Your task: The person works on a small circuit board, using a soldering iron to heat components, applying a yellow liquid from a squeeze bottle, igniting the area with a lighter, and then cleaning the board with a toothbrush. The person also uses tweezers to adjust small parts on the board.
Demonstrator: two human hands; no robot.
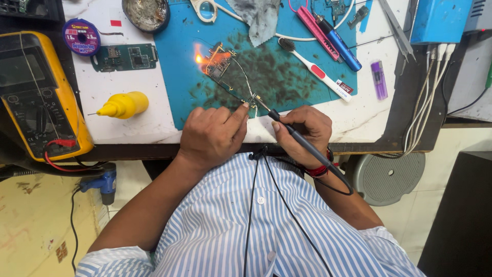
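Two hands are busy on the blue mat (pixel 287 87): your left hand (pixel 214 134) presses a fingertip on the near end of the phone circuit board (pixel 225 72), your right hand (pixel 302 131) grips the soldering iron (pixel 297 137) touching it, so the joint seems unfinished.

Bright, even overhead light; soft short shadows under hands. Orange flame glow on circuit board (pixel 221 65), slightly overexposed. Centre sharp; wide-angle bending at edges, esp. yellow multimeter (pixel 36 95). No motion blur.
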